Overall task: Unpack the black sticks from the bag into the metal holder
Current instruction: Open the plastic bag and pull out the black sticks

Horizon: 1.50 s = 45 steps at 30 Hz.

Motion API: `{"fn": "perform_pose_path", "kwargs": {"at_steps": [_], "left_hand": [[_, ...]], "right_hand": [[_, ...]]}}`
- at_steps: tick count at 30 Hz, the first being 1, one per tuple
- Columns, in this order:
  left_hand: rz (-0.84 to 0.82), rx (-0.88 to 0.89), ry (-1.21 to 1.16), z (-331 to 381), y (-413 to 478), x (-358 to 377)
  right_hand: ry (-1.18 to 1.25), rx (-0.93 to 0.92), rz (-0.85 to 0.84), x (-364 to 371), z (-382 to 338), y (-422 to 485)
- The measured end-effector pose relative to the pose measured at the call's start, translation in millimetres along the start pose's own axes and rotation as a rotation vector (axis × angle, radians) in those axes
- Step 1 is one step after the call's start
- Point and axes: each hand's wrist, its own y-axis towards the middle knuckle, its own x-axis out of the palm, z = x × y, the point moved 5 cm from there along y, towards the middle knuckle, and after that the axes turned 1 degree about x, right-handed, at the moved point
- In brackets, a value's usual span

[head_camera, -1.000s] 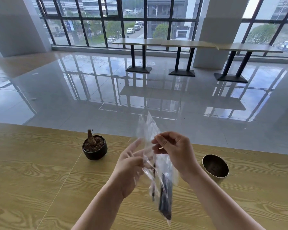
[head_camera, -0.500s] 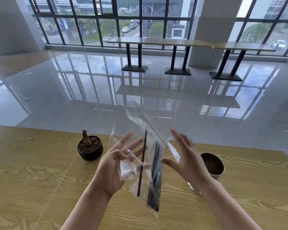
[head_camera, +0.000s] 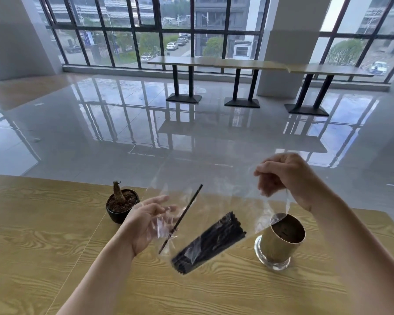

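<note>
Right hand [head_camera: 287, 178] pinched corner of clear crinkly plastic bag [head_camera: 214, 201], raised. Left hand [head_camera: 146, 221] open, fingers spread under bag, gripping nothing firmly. Bundle of thin black sticks [head_camera: 208, 243] slanted between hands; one stray stick [head_camera: 182, 217] beside left hand. Step: emptying bag. Next, likely: gather bundle, steer into brass-coloured cylindrical metal holder [head_camera: 281, 242] on wooden bench [head_camera: 55, 235], below right hand.

Cafeteria-like hall: long tables [head_camera: 259, 64], glass wall [head_camera: 146, 30]

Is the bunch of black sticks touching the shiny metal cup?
Apart. The head view shows the bundle of black sticks hanging tilted inside the clear bag, with bare wooden table visible between its upper end and the metal holder.
</note>
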Motion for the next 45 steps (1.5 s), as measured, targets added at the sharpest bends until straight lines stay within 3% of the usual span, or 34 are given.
{"fn": "perform_pose_path", "kwargs": {"at_steps": [7, 8, 10, 12, 14, 16, 19, 21, 23, 24, 25, 27, 29, 34, 38, 41, 45], "left_hand": [[0.491, 0.221, 0.775, 1, -4, -16], [0.589, 0.291, 0.967, 2, -10, -13], [0.708, 0.597, 1.173, 6, -30, 9], [0.599, 0.853, 1.063, 7, -53, 46], [0.419, 0.867, 0.888, 4, -64, 78], [0.348, 0.817, 0.735, 3, -67, 99], [0.337, 0.758, 0.477, 13, -59, 110], [0.451, 0.699, 0.345, 19, -55, 104], [0.602, 0.842, 0.438, 19, -62, 97], [0.578, 0.929, 0.545, 15, -67, 100], [0.459, 0.972, 0.629, 10, -68, 108], [0.153, 0.794, 0.678, -3, -61, 127], [0.025, 0.646, 0.609, -7, -52, 135], [0.111, 0.704, 0.380, -3, -52, 131], [0.268, 0.674, 0.190, -7, -52, 105], [0.359, 0.741, 0.207, -4, -58, 94], [0.313, 0.827, 0.295, 1, -64, 109]], "right_hand": [[0.007, 0.078, -0.053, 38, -8, -1], [0.001, 0.084, -0.053, 44, -9, 0], [-0.010, 0.094, -0.060, 54, -9, 3], [-0.019, 0.099, -0.096, 66, -11, 4], [-0.040, 0.110, -0.148, 75, -13, 5], [-0.077, 0.110, -0.199, 82, -17, 4], [-0.091, 0.103, -0.194, 81, -24, 2], [-0.064, 0.100, -0.134, 71, -27, 0], [-0.028, 0.111, -0.076, 61, -27, -3], [-0.023, 0.120, -0.062, 58, -26, -4], [-0.032, 0.126, -0.062, 58, -25, -5], [-0.080, 0.133, -0.081, 61, -22, -7], [-0.123, 0.131, -0.093, 65, -20, -7], [-0.164, 0.115, -0.089, 64, -16, -6], [-0.127, 0.130, 0.055, 32, -5, -8], [-0.168, 0.169, 0.111, 8, 8, -13], [-0.300, 0.134, 0.115, 10, 13, -12]]}}
